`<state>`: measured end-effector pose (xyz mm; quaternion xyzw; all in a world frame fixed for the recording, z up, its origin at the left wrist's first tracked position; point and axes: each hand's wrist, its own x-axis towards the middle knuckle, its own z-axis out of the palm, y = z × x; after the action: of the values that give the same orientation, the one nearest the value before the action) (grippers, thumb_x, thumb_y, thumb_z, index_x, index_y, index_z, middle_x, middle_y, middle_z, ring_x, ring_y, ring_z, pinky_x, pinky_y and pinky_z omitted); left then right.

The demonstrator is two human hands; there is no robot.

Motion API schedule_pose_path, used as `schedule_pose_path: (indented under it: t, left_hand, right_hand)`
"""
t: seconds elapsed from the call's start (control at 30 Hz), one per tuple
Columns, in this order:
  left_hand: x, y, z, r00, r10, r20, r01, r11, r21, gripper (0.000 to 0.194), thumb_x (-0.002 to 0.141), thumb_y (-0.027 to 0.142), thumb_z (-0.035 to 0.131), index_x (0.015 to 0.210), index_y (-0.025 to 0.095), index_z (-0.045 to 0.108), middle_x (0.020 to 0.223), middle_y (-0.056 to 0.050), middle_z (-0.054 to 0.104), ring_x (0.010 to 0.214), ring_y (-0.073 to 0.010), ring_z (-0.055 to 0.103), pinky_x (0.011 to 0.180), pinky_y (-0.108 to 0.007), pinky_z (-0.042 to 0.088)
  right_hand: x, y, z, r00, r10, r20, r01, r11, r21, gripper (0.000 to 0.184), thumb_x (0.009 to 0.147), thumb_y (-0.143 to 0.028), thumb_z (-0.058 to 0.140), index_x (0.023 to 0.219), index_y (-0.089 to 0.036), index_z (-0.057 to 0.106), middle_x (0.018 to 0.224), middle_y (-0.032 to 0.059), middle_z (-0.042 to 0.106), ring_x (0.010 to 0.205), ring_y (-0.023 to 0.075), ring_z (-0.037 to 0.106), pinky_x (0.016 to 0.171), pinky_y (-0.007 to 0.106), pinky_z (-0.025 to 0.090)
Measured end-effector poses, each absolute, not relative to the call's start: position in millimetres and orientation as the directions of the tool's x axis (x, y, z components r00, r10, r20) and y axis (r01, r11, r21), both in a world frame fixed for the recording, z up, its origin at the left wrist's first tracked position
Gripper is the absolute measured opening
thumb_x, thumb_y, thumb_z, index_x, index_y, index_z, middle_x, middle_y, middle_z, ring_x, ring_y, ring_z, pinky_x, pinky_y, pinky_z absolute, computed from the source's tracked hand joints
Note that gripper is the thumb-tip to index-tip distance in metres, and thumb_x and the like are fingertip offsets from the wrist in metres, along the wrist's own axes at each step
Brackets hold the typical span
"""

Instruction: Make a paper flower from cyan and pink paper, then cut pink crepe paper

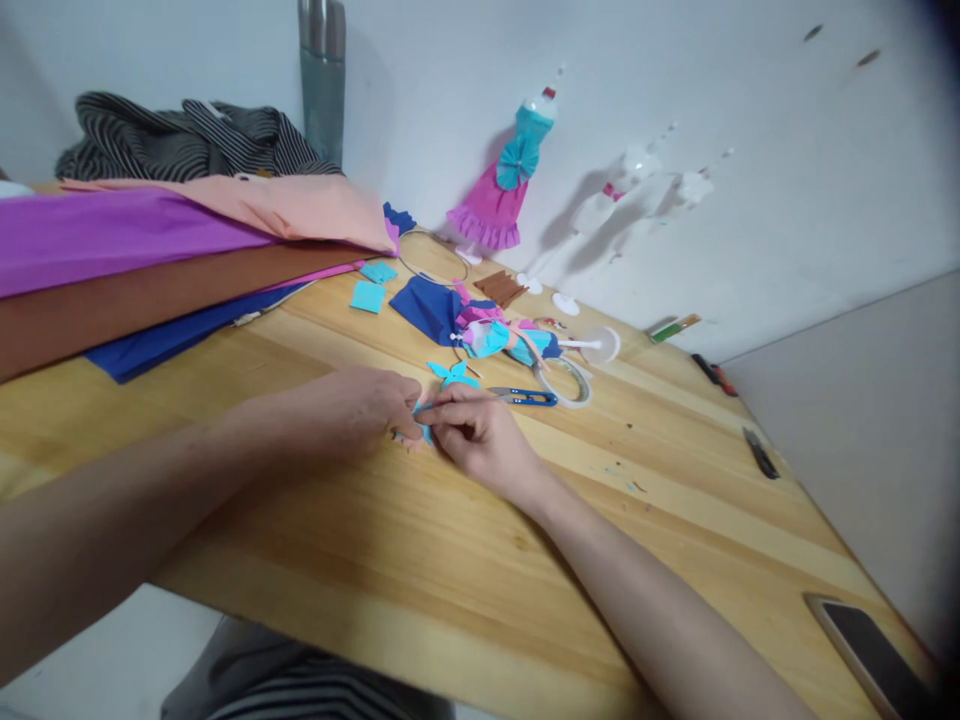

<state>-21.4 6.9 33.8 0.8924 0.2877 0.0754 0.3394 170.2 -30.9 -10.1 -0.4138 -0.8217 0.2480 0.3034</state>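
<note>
Over the table, my left hand and my right hand meet with fingertips pinched together. Between them is a small light-blue paper piece, mostly covered by the fingers. Scraps of peach paper show just under the left fingertips. A turquoise petal-shaped paper cutout lies right behind the hands. Blue-handled thread snips rest just beyond my right hand, their blades pointing toward it. A roll of clear tape stands next to the snips.
A paper-dressed mannequin stands by the wall, with white mannequins beside it. Another dressed mannequin lies on its side. Coloured paper sheets fill the left; a phone lies near right. A green-handled tool sits by the wall.
</note>
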Motion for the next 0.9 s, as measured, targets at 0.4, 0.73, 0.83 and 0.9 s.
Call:
schedule_pose_path:
  t: [0.4,0.73,0.83,0.9]
  left_hand:
    - [-24,9,23,0.837,0.547,-0.031,0.467,-0.683,0.561,0.014,0.075,0.017,0.049,0.074,0.018,0.062,0.066,0.002,0.056,0.061,-0.0124,0.044,0.055,-0.023,0.027]
    - [-34,13,33,0.834,0.547,-0.064,0.520,-0.744,0.418,0.030,0.075,0.006,0.045,0.078,0.017,0.072,0.075,-0.004,0.063,0.067,-0.0148,0.052,0.059,-0.025,0.029]
    - [-33,16,32,0.822,0.566,-0.053,0.538,-0.744,0.396,0.023,0.078,0.012,0.048,0.072,0.017,0.070,0.071,-0.003,0.059,0.062,-0.0133,0.049,0.056,-0.025,0.026]
    - [-31,17,28,0.836,0.548,-0.043,0.514,-0.753,0.411,0.024,0.078,0.013,0.048,0.072,0.017,0.070,0.072,-0.002,0.057,0.060,-0.0125,0.048,0.055,-0.025,0.026]
  right_hand:
    - [170,-33,-7,-0.475,0.834,0.282,0.585,0.538,-0.607,0.030,0.076,-0.002,0.048,0.082,-0.018,0.073,0.082,0.0056,0.067,0.076,0.0154,0.062,0.069,0.028,0.049]
    - [171,-38,-7,-0.493,0.827,0.271,0.652,0.558,-0.514,0.032,0.078,-0.003,0.047,0.091,-0.015,0.074,0.095,0.0092,0.068,0.083,0.0179,0.064,0.072,0.030,0.051]
    - [171,-37,-7,-0.499,0.822,0.274,0.649,0.564,-0.510,0.033,0.078,-0.003,0.047,0.092,-0.017,0.074,0.093,0.0083,0.068,0.081,0.0170,0.064,0.072,0.029,0.051]
    - [172,-37,-7,-0.506,0.814,0.285,0.632,0.574,-0.521,0.033,0.078,-0.003,0.047,0.090,-0.018,0.074,0.091,0.0079,0.068,0.080,0.0166,0.064,0.071,0.029,0.051]
